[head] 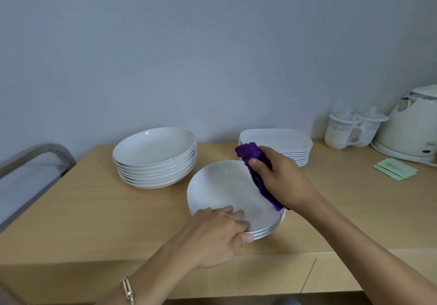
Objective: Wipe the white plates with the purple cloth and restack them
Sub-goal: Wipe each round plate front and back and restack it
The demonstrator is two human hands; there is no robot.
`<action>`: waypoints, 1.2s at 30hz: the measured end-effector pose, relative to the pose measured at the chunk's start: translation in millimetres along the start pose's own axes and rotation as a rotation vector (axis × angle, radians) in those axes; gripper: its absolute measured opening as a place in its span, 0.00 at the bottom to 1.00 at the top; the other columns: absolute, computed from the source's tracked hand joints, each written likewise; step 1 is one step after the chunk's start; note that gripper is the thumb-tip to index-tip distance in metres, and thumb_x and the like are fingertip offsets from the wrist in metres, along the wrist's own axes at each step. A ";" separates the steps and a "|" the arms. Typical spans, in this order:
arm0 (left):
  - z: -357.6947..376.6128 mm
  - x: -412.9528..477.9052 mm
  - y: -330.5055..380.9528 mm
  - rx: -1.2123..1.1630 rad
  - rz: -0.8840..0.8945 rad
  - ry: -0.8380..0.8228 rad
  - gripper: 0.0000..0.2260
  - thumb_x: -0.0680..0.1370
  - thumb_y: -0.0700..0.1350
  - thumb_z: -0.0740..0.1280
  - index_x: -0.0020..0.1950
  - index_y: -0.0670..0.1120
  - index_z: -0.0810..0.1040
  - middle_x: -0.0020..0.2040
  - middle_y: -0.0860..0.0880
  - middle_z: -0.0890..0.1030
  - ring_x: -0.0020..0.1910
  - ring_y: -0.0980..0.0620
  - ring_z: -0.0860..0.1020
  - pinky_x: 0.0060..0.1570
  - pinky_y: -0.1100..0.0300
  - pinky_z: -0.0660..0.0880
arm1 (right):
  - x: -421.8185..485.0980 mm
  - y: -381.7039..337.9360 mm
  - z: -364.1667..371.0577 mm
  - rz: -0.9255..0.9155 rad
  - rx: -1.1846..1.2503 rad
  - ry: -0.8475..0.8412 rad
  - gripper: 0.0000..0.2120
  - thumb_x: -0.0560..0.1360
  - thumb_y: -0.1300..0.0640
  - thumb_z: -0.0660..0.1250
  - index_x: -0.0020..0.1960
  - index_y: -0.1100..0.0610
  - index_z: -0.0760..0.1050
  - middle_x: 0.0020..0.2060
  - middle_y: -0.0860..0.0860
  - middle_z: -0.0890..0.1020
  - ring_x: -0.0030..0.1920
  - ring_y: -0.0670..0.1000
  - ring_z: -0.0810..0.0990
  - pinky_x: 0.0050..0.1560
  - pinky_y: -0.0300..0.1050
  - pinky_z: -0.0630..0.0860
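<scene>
Purple cloth (256,173), white plates (224,186), tan table (94,210)

Purple cloth (257,177) in right hand (286,182) over plates (221,186)

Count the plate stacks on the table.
3. Tall round stack at back left; squarish stack at back right, partly behind the right hand holding the purple cloth; short stack in front, gripped by the left hand. No others visible.
</scene>
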State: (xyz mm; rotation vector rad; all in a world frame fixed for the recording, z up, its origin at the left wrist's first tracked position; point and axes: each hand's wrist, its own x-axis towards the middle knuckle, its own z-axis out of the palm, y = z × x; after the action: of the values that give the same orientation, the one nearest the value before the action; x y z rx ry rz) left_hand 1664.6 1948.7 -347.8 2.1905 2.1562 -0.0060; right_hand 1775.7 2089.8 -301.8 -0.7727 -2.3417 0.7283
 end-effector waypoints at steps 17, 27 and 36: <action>-51.0 9.2 -28.2 -1.428 -0.319 0.909 0.25 0.72 0.64 0.65 0.46 0.41 0.77 0.46 0.47 0.77 0.48 0.50 0.74 0.53 0.51 0.71 | 0.3 -43.0 -51.9 -0.203 0.174 0.401 0.12 0.80 0.49 0.59 0.62 0.43 0.71 0.49 0.44 0.79 0.50 0.43 0.76 0.46 0.34 0.69; -26.9 2.5 -23.7 -2.361 -0.434 0.816 0.19 0.85 0.50 0.54 0.63 0.39 0.78 0.57 0.42 0.84 0.55 0.47 0.83 0.58 0.51 0.74 | 8.0 -20.9 -6.9 -0.104 0.026 0.117 0.17 0.79 0.47 0.61 0.67 0.45 0.70 0.55 0.46 0.79 0.56 0.48 0.75 0.55 0.44 0.70; -6.6 3.3 -25.3 -2.346 -0.486 0.725 0.19 0.84 0.49 0.54 0.63 0.38 0.77 0.56 0.40 0.84 0.52 0.47 0.84 0.51 0.51 0.81 | 17.8 -7.3 27.0 -0.093 -0.040 -0.049 0.12 0.77 0.45 0.61 0.60 0.42 0.73 0.48 0.47 0.78 0.51 0.50 0.75 0.52 0.48 0.72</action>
State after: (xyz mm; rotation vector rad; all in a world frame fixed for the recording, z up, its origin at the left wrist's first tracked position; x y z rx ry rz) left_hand 1639.1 1952.7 -342.6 0.1600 0.8959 2.0085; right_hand 1743.6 2088.1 -309.9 -0.6648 -2.4256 0.6697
